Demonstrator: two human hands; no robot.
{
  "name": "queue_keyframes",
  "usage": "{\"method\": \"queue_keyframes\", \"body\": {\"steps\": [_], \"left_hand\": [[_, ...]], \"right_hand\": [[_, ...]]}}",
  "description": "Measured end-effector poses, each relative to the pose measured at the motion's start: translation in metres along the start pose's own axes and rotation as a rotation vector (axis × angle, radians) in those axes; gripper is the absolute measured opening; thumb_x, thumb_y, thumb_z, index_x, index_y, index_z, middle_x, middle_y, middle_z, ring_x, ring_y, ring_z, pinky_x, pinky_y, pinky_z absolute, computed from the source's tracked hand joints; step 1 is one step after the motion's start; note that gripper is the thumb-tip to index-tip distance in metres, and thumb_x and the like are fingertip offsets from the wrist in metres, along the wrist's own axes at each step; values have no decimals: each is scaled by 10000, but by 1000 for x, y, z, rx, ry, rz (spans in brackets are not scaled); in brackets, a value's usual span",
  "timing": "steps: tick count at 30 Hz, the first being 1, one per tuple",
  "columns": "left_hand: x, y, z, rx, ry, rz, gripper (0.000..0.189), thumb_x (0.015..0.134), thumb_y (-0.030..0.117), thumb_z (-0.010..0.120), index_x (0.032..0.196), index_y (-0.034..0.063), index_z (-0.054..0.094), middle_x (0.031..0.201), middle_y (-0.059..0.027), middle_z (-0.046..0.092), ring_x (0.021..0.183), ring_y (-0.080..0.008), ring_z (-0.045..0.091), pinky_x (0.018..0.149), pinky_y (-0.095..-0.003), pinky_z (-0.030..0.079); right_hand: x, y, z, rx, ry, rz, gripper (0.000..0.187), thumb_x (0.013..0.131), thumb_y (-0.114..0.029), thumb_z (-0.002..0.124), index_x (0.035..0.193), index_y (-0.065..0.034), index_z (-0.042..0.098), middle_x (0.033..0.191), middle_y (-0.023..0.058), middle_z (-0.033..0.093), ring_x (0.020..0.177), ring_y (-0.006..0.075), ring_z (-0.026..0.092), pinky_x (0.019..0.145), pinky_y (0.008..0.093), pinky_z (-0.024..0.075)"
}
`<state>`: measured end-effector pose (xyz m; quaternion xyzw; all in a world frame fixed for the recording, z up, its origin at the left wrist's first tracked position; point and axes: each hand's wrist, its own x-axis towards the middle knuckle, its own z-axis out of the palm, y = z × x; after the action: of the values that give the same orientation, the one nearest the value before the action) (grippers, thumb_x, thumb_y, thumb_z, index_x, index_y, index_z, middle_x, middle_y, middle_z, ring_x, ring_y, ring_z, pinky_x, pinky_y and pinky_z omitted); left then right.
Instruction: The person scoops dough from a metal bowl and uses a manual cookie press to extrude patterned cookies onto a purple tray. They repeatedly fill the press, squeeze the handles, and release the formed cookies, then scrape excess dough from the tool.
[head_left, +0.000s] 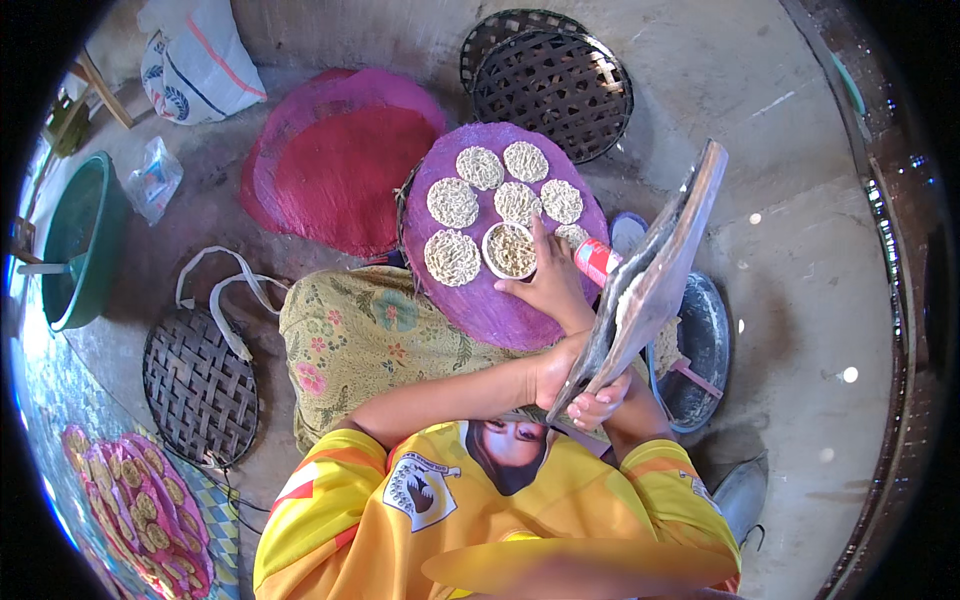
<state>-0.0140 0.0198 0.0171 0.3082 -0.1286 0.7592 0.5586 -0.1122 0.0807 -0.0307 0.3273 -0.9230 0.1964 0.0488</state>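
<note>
My left hand (598, 403) grips the lower end of a long, split wooden tool (667, 232), which slants up to the right with white paste along its inner side. Beneath it my right hand (556, 274) reaches forward, thumb and index finger against a white ring (487, 259) with pale noodle strands (513, 247) inside. The ring rests on a round purple sheet (510, 322). Several flat noodle discs (452, 257) lie around it. A red can (595, 260) sits just right of my right hand, its far end hidden by the wooden tool.
A dark basin (709, 337) with pale dough (666, 349) and a pink-handled utensil (697, 377) stands right. Purple and red sheets (352, 172) lie ahead left. Woven bamboo trays (551, 90) are beyond; another woven tray (201, 386) and a green tub (86, 255) are left.
</note>
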Motion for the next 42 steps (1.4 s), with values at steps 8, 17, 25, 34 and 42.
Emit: {"method": "queue_keyframes", "body": {"steps": [8, 17, 25, 34, 42], "left_hand": [[-2, -31, -1, 5, 112, -35, 580, 821, 549, 275, 653, 21, 445, 467, -42, 374, 370, -152, 369, 379, -282, 295], [10, -55, -4, -58, 189, -158, 545, 811, 524, 325, 662, 11, 431, 488, -47, 373, 392, -144, 369, 385, -256, 285], [-38, -32, 19, 19, 414, -24, 503, 802, 468, 375, 695, -19, 439, 530, -93, 420, 385, -162, 383, 372, -295, 295], [-164, -73, 48, 1945, 1588, 400, 326, 896, 248, 407, 1091, -1, 485, 1063, -87, 497, 936, -159, 498, 832, -286, 389], [-371, -226, 30, 476, 2966, 715, 312, 835, 241, 490, 1055, 20, 508, 960, -62, 520, 845, -159, 512, 768, -290, 418]], "right_hand": [[-17, -13, -31, 290, 81, 185, 1079, 602, -368, 749, 1352, -6, 63, 1099, 186, 500, 995, 321, 465, 864, 429, 358], [-64, -43, -12, -17, 83, 63, 1020, 589, -489, 705, 1324, -20, 177, 1084, 182, 503, 983, 368, 454, 825, 459, 350], [-66, -10, -93, 1684, 367, 266, 755, 722, -671, 456, 1120, -30, 441, 981, 145, 546, 878, 222, 523, 818, 379, 407], [-74, -59, -116, 1365, 732, 87, 594, 655, -546, 649, 863, -22, 461, 701, 70, 492, 558, 140, 502, 470, 253, 460], [-78, -44, -150, 1162, 959, -57, 600, 757, -645, 417, 837, -51, 451, 596, 53, 458, 483, 134, 447, 636, 295, 386]]}}
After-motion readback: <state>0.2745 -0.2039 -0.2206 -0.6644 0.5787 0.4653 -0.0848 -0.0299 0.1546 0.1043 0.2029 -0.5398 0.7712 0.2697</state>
